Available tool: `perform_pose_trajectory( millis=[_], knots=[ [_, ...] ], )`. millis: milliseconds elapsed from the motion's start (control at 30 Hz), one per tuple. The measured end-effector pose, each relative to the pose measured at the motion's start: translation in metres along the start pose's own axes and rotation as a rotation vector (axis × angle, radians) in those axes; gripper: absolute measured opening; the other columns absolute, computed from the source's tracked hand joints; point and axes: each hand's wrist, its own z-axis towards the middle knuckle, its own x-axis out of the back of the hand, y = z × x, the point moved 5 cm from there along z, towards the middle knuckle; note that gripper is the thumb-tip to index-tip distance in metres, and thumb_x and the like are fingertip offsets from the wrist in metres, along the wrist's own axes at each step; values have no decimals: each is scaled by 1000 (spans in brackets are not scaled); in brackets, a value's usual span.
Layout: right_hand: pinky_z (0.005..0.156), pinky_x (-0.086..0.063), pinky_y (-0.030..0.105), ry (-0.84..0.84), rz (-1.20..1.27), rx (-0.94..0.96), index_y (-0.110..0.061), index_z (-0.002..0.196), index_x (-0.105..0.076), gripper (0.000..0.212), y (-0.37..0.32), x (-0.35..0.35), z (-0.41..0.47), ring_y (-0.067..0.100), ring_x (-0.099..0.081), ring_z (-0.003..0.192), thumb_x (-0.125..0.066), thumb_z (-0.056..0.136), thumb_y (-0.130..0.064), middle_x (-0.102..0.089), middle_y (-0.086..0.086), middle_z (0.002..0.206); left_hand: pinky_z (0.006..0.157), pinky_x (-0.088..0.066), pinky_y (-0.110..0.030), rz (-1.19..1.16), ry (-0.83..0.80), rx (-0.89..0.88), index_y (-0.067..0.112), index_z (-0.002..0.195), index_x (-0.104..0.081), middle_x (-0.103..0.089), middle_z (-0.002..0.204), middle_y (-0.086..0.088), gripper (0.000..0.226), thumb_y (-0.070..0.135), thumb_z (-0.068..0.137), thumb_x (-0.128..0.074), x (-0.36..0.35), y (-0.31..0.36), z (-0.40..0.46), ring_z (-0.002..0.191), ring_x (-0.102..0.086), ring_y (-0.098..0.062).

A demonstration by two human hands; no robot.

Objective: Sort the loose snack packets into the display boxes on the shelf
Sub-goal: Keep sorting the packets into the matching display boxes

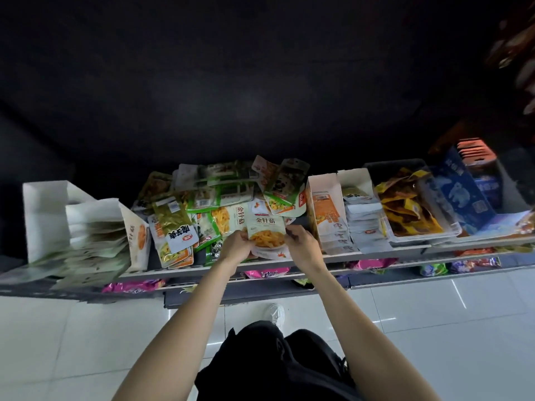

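Observation:
A heap of loose snack packets lies in the middle of the shelf. At its front both hands grip one white packet with yellow strips printed on it. My left hand pinches its left edge and my right hand its right edge. More packets lie under it. To the left stands a white display box full of pale packets. To the right stands an orange-and-white display box with white packets in rows.
Right of the boxes sits a dark tray of yellow-brown packets and a blue carton. Pink and purple packets lie on the lower shelf. Below are white floor tiles, my dark trousers and a white shoe.

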Motion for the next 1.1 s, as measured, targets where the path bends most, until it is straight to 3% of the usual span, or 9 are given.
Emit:
perform_pose_trajectory(
  millis=[100, 267, 367, 467, 533, 700, 833, 967, 1100],
  knots=[
    [84, -40, 26, 45, 81, -27, -10, 136, -42, 42, -3, 8, -17, 26, -53, 115, -50, 97, -27, -56, 11, 131, 61, -45, -15, 37, 51, -101, 9, 109, -54, -58, 107, 1, 17, 11, 93, -54, 26, 10, -36, 79, -56, -8],
    [75, -45, 19, -34, 213, -12, -12, 142, -30, 67, -31, 4, -44, 18, -62, 104, -66, 88, -30, -63, 7, 122, 72, -51, -22, 107, 64, -325, 14, 118, -52, -65, 116, -3, 23, 20, 95, -53, 71, 7, -107, 91, -62, -11],
    [63, -51, 14, -50, 379, 109, -21, 129, -41, 57, -57, 0, -62, 6, -66, 91, -73, 82, -19, -69, -2, 108, 77, -55, -33, 267, 134, -422, 16, 113, -54, -68, 111, -1, 18, 23, 96, -52, 100, -2, -135, 96, -65, -12],
    [60, -55, 15, -135, 237, 298, -21, 112, -52, 35, -98, -9, -81, -2, -64, 87, -72, 83, -17, -65, -12, 100, 76, -56, -33, 225, 309, -508, 15, 109, -60, -71, 100, 2, 18, 24, 93, -57, 135, -21, -155, 89, -68, -12],
    [61, -58, 22, -166, 172, 411, -20, 106, -57, 21, -127, -21, -94, 4, -67, 87, -67, 87, -18, -64, -15, 97, 73, -56, -30, 168, 439, -553, 13, 106, -65, -69, 94, 7, 18, 21, 91, -61, 164, -39, -164, 85, -67, -11],
    [54, -56, 46, 87, 168, 581, -26, 103, -57, 12, -195, -50, -105, 15, -69, 65, -60, 92, -29, -68, -14, 87, 90, -49, -34, 273, 817, -587, 13, 115, -62, -66, 111, 0, 27, 10, 88, -62, 258, -87, -154, 102, -60, -18],
    [60, -58, 42, 251, 181, 641, -19, 110, -57, 15, -241, -87, -94, 14, -68, 70, -57, 95, -23, -58, -27, 90, 106, -33, -34, 513, 646, -614, 10, 134, -47, -51, 135, -6, 54, 13, 83, -66, 311, -91, -105, 124, -44, -24],
    [65, -54, 17, 344, 103, 742, -11, 107, -61, 14, -276, -129, -82, -9, -61, 77, -57, 94, -15, -59, -24, 87, 114, -21, -36, 852, 321, -563, 22, 145, -30, -36, 149, 0, 60, 40, 91, -50, 322, -93, -58, 138, -28, -18],
    [64, -55, 33, 360, -79, 887, -12, 100, -65, 19, -292, -164, -72, 12, -66, 74, -56, 87, -1, -70, -2, 88, 110, -24, -35, 962, 258, -593, 29, 139, -42, -47, 141, 5, 48, 49, 95, -39, 319, -109, -55, 130, -39, -15]
  ],
)
